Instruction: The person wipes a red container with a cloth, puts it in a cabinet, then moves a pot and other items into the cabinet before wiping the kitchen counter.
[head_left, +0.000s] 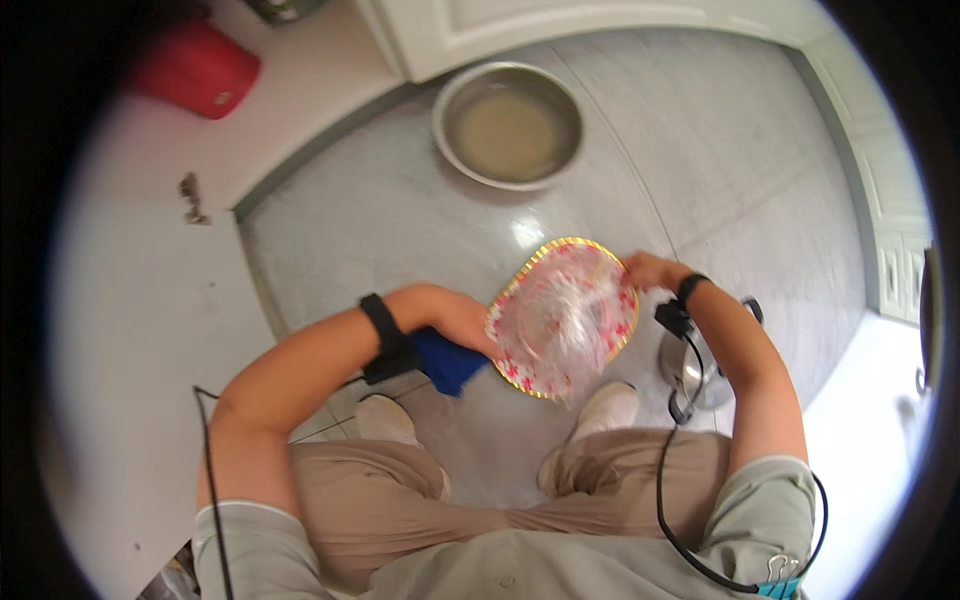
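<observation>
A tray (510, 369) with a gold rim and a red floral pattern is held up over the floor before me. Crumpled clear plastic (566, 330) covers its middle, and what lies beneath the plastic is hard to make out. My left hand (454, 319) holds the tray's left edge, its fingertips hidden behind it. A blue cloth (450, 360) hangs just below that hand; whether the hand grips it I cannot tell. At the upper right rim, my right hand (651, 271) has hold of the edge.
A metal basin (441, 139) of cloudy liquid stands on the tiled floor (720, 150) ahead. Beside my right forearm is a shiny metal pot (694, 367). White cabinets (585, 22) border the floor. A red container (206, 71) sits upper left. Black cables (664, 487) run along both arms.
</observation>
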